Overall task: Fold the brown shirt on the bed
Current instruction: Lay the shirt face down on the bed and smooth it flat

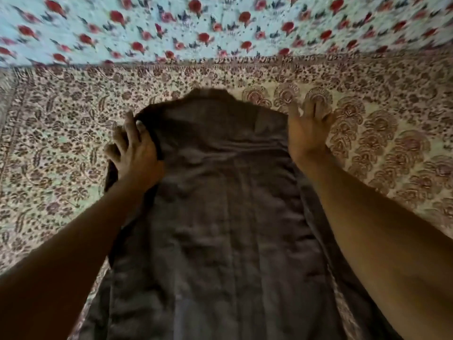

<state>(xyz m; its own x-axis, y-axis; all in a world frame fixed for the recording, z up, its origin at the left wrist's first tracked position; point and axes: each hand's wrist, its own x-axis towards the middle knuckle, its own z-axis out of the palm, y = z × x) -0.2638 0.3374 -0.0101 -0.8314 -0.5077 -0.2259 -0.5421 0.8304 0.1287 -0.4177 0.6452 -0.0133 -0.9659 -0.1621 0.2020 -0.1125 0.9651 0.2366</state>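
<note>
Brown cloth fills the middle of the view: the brown shirt (pixel 220 217) lies flat on the bed (pixel 61 143), long and narrow, with its collar end far from the person and its bottom end close to them. Its sides look folded in, so it makes a long strip with some wrinkles.

The left hand (pixel 133 149) is at the shirt's top left corner. Its thumb and fingers curl around a bunched bit of the brown cloth and hold it.

The right hand (pixel 310 126) is at the top right corner. Its fingers are straight and spread out. The hand lies flat, partly on the edge of the shirt and partly on the bed cover. It grips nothing.

The two hands are well apart, one on each side of the shirt.

The bed has a cream cover with small dark red flowers. Behind it is a pale blue sheet (pixel 220 28) with red flowers, a bit blurry.
</note>
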